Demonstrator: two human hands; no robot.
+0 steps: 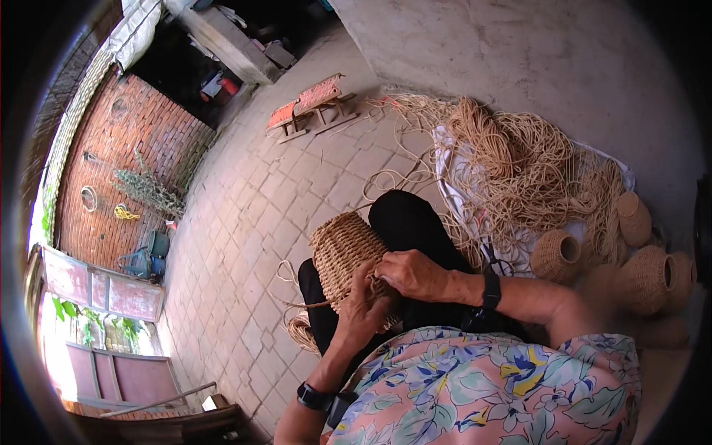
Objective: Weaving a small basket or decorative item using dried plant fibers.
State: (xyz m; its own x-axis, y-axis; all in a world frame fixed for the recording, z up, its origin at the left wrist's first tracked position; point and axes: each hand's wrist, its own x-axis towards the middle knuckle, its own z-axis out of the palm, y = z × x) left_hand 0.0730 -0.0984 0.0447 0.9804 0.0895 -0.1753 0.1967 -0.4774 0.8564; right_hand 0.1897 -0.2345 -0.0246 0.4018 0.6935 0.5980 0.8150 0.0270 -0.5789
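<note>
woven basket (345, 248) | tan, rounded, coarse ridged rows | tilted on lap (411, 222), far end pointing up-left | near end partly covered, finish unclear | loose cord strand (308, 305) trailing left, curving back

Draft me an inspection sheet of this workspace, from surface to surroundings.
Surface: black-trousered lap above a paved floor.
Work pieces: woven basket on the lap; loose strand trailing left.
Clutter: tangled rope pile at right, with round-bellied woven vessels nearby.
Grip: left hand holds the basket's edge; right hand has fingers bunched there, what they pinch unclear.
Cables: dark cord-like item beside the rope; cannot tell if a cable.
Surroundings: low wooden stools ahead; brick wall left, plain wall right.
</note>
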